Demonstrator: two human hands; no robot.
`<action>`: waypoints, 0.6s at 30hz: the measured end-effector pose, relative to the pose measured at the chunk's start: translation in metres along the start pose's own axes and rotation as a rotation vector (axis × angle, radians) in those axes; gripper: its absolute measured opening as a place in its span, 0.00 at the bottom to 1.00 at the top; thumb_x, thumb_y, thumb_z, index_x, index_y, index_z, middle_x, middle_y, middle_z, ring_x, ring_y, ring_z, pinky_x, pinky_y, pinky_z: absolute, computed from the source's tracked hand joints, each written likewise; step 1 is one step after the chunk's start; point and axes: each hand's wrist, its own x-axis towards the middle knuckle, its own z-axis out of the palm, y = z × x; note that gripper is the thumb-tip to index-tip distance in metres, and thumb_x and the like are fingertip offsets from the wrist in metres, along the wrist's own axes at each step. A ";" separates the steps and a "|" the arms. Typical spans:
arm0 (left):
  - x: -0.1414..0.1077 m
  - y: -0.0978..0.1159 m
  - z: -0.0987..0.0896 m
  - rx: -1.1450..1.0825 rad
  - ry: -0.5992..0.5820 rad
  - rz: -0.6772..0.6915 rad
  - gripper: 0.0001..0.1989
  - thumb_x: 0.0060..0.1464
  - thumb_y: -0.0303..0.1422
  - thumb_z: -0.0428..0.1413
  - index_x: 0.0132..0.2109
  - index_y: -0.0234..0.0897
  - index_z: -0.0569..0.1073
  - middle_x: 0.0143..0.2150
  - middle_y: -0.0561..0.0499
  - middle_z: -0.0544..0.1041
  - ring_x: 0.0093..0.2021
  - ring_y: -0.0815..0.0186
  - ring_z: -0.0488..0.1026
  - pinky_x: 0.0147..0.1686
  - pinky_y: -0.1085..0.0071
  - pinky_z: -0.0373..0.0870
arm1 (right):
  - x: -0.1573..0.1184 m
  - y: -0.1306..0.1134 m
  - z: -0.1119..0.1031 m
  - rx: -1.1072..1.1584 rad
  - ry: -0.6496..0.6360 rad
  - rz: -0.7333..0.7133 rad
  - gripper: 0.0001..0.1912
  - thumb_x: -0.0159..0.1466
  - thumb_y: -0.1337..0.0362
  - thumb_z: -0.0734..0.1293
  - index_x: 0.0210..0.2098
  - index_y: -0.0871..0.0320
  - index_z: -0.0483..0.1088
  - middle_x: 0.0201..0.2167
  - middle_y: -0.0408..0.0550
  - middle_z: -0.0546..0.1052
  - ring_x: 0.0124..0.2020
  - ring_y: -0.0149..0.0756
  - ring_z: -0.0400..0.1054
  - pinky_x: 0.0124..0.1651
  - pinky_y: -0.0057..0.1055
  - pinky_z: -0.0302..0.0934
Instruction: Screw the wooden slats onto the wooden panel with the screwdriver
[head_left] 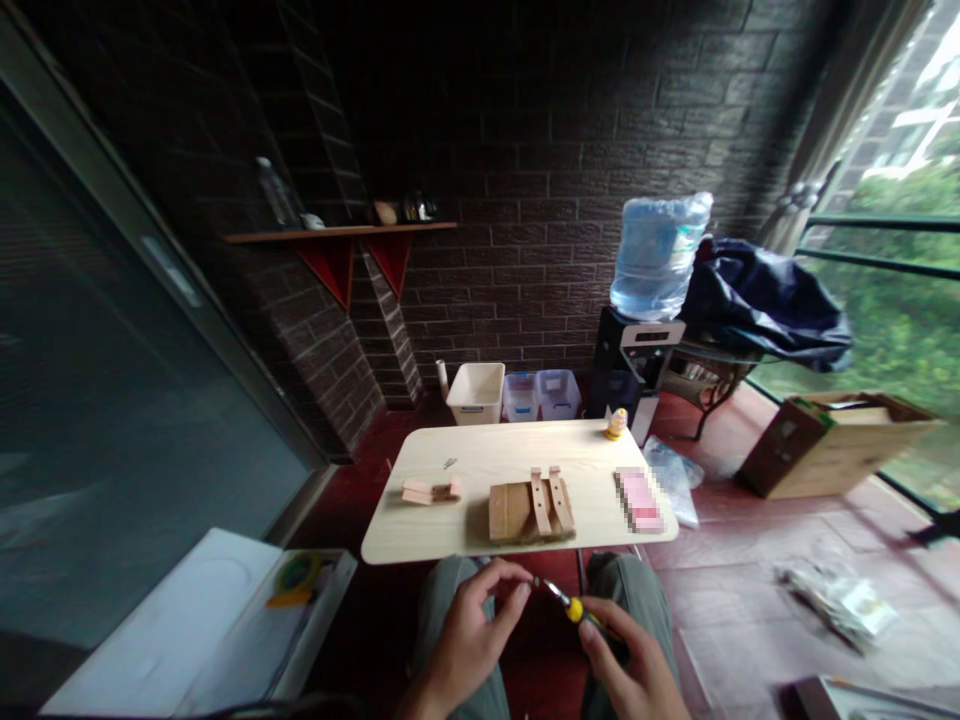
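Note:
In my right hand (630, 650) is a screwdriver (574, 609) with a yellow and dark handle, its metal shaft angled up and left. My left hand (484, 615) pinches a small dark piece (535, 582), which looks like a screw, close to the screwdriver's tip. Both hands are over my lap, just short of the table (442, 540). Two pale wooden strips with holes (541, 505) lie across a brown cardboard block (510, 512) near the table's front edge. More wooden pieces (432, 492) lie to the left, with several small screws (450, 463) behind them.
A pixelated pink object (640, 500) and a small yellow figure (616, 425) are on the table's right side. Bins (477, 392) and a water dispenser (637, 350) stand behind it. On the left is an open white case (180, 620); a cardboard box (810, 445) stands right.

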 end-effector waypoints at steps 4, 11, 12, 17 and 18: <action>-0.004 0.001 0.001 0.004 -0.009 -0.002 0.15 0.64 0.45 0.58 0.45 0.39 0.82 0.44 0.46 0.84 0.46 0.60 0.81 0.52 0.69 0.76 | -0.004 0.001 -0.001 -0.034 -0.027 -0.013 0.24 0.70 0.44 0.66 0.46 0.56 0.82 0.44 0.55 0.86 0.50 0.48 0.81 0.54 0.32 0.74; -0.008 0.007 0.002 0.000 -0.029 0.005 0.15 0.63 0.45 0.59 0.44 0.39 0.82 0.42 0.46 0.84 0.45 0.60 0.81 0.51 0.68 0.76 | -0.012 0.008 -0.001 -0.078 0.009 -0.057 0.21 0.69 0.46 0.67 0.47 0.54 0.83 0.43 0.54 0.87 0.47 0.48 0.82 0.51 0.30 0.76; -0.008 0.008 0.002 -0.004 -0.033 0.005 0.15 0.63 0.45 0.59 0.44 0.39 0.82 0.42 0.46 0.84 0.45 0.60 0.81 0.51 0.68 0.76 | -0.013 0.008 -0.002 -0.082 0.015 -0.066 0.21 0.69 0.47 0.68 0.47 0.54 0.84 0.43 0.54 0.87 0.46 0.48 0.83 0.51 0.30 0.76; -0.010 0.015 0.001 -0.008 -0.049 -0.001 0.15 0.63 0.45 0.59 0.43 0.39 0.81 0.42 0.46 0.84 0.45 0.60 0.80 0.51 0.69 0.75 | -0.017 0.004 -0.006 -0.102 0.018 -0.084 0.18 0.70 0.49 0.68 0.48 0.54 0.83 0.45 0.54 0.86 0.47 0.46 0.82 0.52 0.30 0.75; -0.011 0.015 0.001 -0.005 -0.054 0.001 0.14 0.64 0.45 0.59 0.43 0.39 0.81 0.41 0.46 0.83 0.45 0.60 0.80 0.51 0.69 0.75 | -0.017 0.002 -0.007 -0.108 0.014 -0.089 0.18 0.70 0.49 0.68 0.48 0.54 0.83 0.44 0.54 0.86 0.47 0.46 0.82 0.52 0.30 0.75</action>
